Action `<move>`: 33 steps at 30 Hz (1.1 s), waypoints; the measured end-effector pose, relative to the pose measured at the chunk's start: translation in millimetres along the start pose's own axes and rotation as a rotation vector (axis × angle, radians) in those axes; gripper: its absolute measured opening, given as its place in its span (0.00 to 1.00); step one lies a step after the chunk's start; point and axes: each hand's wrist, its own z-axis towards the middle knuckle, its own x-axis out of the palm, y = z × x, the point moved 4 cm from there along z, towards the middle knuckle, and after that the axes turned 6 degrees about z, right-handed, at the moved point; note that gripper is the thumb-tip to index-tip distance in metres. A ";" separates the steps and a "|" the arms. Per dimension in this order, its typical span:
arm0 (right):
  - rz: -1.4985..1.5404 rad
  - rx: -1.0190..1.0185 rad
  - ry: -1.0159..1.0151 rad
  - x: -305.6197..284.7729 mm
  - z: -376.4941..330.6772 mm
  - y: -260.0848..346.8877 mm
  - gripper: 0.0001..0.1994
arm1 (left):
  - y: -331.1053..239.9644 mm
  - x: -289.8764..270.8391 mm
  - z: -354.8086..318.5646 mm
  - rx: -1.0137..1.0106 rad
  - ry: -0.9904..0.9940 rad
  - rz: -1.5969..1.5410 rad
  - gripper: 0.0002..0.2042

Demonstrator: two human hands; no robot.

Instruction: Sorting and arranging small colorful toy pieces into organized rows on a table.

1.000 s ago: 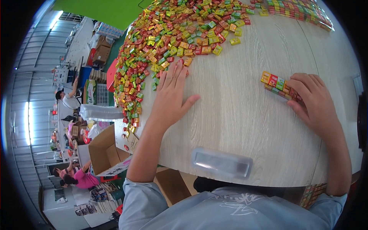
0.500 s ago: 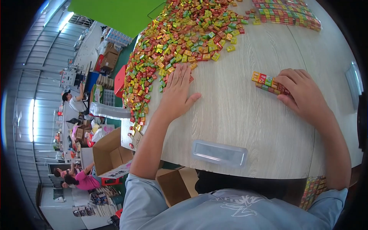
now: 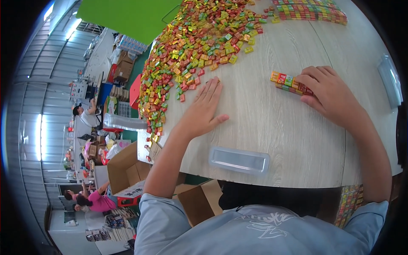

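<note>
A big loose pile of small wrapped candies (image 3: 199, 46) in red, yellow, green and orange spreads over the far left of the table. My left hand (image 3: 204, 109) lies flat with fingers stretched beside the pile's near edge; whether anything is under its fingertips is hidden. To the right, my right hand (image 3: 329, 95) is closed around one end of a neat two-layer block of candies (image 3: 283, 80) on the table. My fingers cover that end. Nearer to me, a clear plastic tray (image 3: 239, 160) rests by the table edge.
Packed candy bundles (image 3: 312, 10) lie at the far right. Another clear plastic container (image 3: 390, 80) stands at the right rim. Below the table's left edge are open cardboard boxes (image 3: 127, 168). A green panel (image 3: 123, 17) stands beyond the pile. Other people (image 3: 100, 199) work in the left background.
My left hand has drawn off the pile's edge, rightward and toward me, leaving loose candies exposed there. My right hand keeps hold of the candy block. The whole view has shifted slightly.
</note>
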 end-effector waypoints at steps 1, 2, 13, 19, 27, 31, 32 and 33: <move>-0.007 0.015 0.004 -1.4 2.1 1.1 0.20 | -1.3 -0.2 -4.9 -0.004 -0.001 -0.042 0.48; -0.018 -0.002 0.016 -3.1 6.0 3.2 0.20 | 0.4 -2.0 -11.2 -0.022 -0.012 -0.053 0.48; -0.148 -0.218 -0.140 7.0 4.3 36.8 0.17 | -14.0 8.3 -80.0 0.112 -0.295 -0.342 0.40; -0.050 -0.459 -0.026 21.1 35.9 111.8 0.14 | -16.4 -7.6 -90.4 -0.262 -0.472 -0.310 0.30; 0.133 -0.443 0.118 83.8 117.2 146.9 0.12 | -26.4 7.8 -80.6 -0.354 -0.485 -0.321 0.26; 0.176 -0.288 0.205 87.0 116.4 138.2 0.10 | -19.2 11.7 -85.8 -0.396 -0.510 -0.378 0.24; 0.227 -0.219 0.183 85.2 116.3 137.2 0.10 | -16.4 14.1 -86.8 -0.401 -0.506 -0.380 0.24; 0.226 -0.212 0.182 87.5 117.0 137.2 0.10 | -12.1 16.3 -85.6 -0.387 -0.548 -0.426 0.23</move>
